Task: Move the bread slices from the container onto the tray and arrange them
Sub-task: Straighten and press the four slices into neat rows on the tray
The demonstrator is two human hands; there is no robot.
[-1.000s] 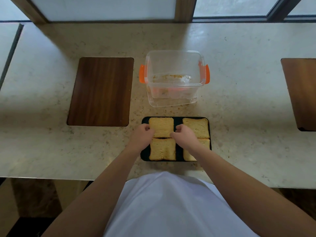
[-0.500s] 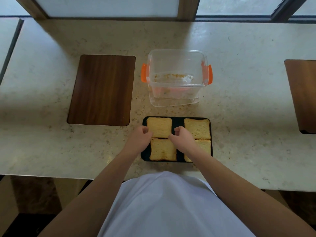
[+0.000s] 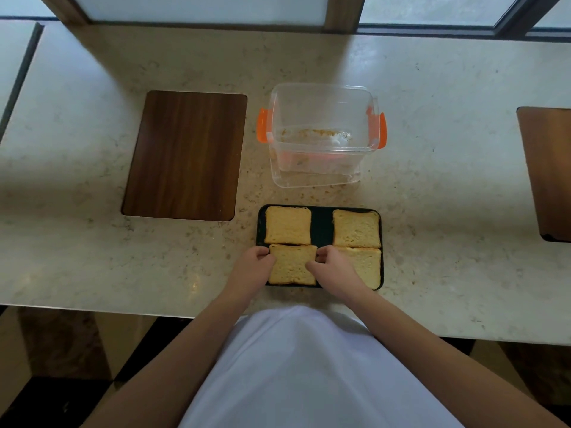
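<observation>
Four bread slices are laid on the dark tray; the container holds only crumbs. The near-left slice is pinched at both edges, left hand and right hand each in a clenched grip, apparently to square it.

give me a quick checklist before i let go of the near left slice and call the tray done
1. Container holds no slices, only crumbs: ok
2. Four slices on the tray: ok
3. Left hand and right hand flank the near left slice: ok
4. Near left slice square with the far left slice: not ok, slightly offset
5. Near right slice inside the rim: cannot tell, partly hidden
</observation>
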